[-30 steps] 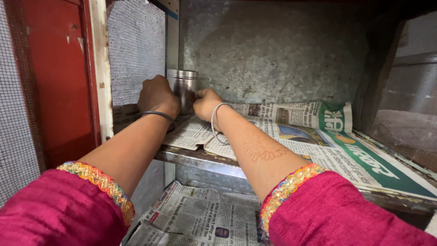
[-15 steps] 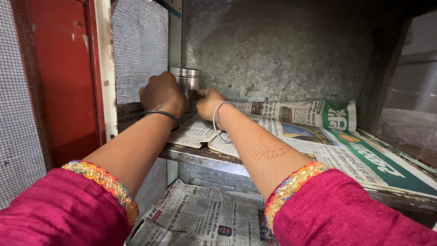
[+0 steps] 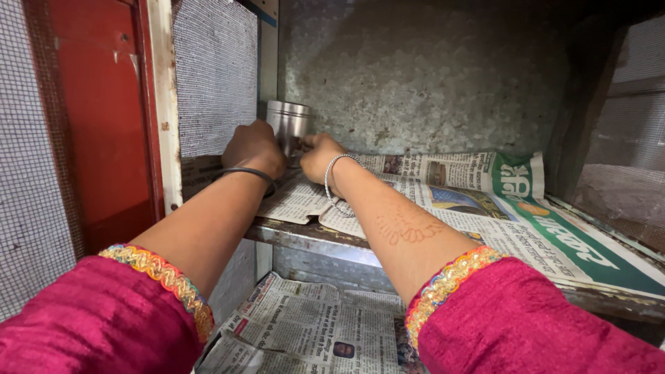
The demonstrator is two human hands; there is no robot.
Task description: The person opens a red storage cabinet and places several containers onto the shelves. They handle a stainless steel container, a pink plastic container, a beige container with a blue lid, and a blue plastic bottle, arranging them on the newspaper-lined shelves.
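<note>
Two hands on a shiny cup

Steel cup (image 3: 288, 127) standing upright at the back left corner of the upper shelf (image 3: 305, 235), on newspaper (image 3: 443, 201), close to the grey metal back wall (image 3: 415, 76). Left hand (image 3: 254, 147) wrapped on the left side of the cup, dark bangle on the wrist. Right hand (image 3: 320, 155) just right of the cup, fingers curled at its bottom, silver bangle on the wrist; hard to tell if gripping or only touching. Both hands close together, with the cup between. Mesh panel (image 3: 215, 76) left of the cup. Red door (image 3: 104, 118) farther left of the cup. More newspaper (image 3: 305, 332) on the lower shelf, below the cup. Pink sleeves with bright trim nearest the camera.
</note>
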